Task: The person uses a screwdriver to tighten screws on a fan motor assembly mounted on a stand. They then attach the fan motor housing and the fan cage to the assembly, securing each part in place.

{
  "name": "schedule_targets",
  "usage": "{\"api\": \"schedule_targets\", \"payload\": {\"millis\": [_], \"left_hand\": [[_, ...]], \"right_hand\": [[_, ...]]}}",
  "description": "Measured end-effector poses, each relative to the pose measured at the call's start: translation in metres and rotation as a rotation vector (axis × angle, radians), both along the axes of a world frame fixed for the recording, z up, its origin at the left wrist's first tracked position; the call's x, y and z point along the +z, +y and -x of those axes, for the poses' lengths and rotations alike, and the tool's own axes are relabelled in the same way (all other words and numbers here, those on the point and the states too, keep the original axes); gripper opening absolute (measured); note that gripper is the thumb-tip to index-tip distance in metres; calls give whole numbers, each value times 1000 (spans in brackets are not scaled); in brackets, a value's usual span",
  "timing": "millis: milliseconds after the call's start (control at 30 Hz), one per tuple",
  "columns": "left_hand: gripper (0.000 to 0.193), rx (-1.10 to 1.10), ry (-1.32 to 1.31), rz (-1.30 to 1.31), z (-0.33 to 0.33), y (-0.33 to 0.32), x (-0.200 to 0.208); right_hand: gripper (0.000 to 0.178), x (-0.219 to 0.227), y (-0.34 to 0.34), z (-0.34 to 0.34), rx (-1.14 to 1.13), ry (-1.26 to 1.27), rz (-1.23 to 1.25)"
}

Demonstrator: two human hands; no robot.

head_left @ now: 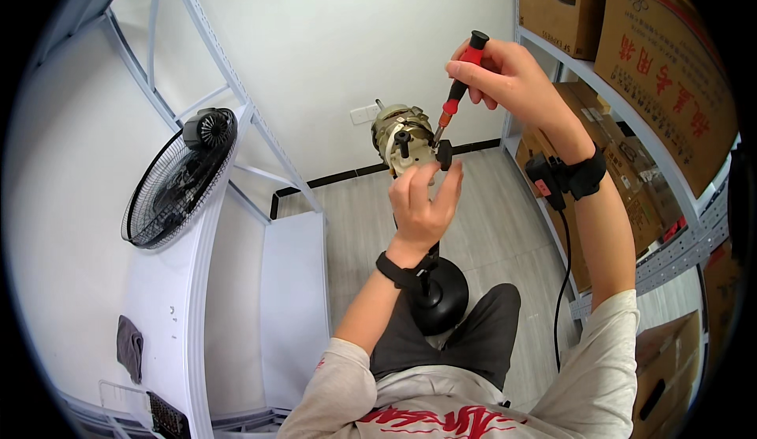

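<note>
A fan motor (399, 126) with its casing off sits on top of a stand whose round black base (441, 297) rests on the floor between my legs. My left hand (423, 206) is closed on the pale lower part of the motor, its fingertips close to a small black piece (444, 155) on the right. In my right hand (512, 76) is a red and black screwdriver (461, 78), held upright at a slant. Its tip reaches into the motor's pale housing beside that black piece; the exact contact point is too small to make out.
On the white shelf (177, 281) to my left lie a black fan grille (169, 186), a black motor cover (211, 129), several small screws (173, 322) and a grey cloth (129, 348). Cardboard boxes (662, 68) fill the rack at right. A black cable (564, 281) hangs from my right wrist.
</note>
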State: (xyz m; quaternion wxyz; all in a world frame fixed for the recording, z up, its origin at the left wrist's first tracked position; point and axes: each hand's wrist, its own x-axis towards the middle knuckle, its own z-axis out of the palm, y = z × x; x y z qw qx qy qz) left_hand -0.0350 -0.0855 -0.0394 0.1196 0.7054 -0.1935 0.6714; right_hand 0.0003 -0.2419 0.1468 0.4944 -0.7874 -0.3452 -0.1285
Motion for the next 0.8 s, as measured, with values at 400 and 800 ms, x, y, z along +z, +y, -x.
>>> {"api": "schedule_targets", "payload": {"millis": [400,800], "left_hand": [[84,-469,523,186,6,55,61],[73,-486,806,-153,-22,73,99]], "right_hand": [[39,-2,-6,-14,28,-63,39],[33,-9,-5,-11,-28,-81,21]]}}
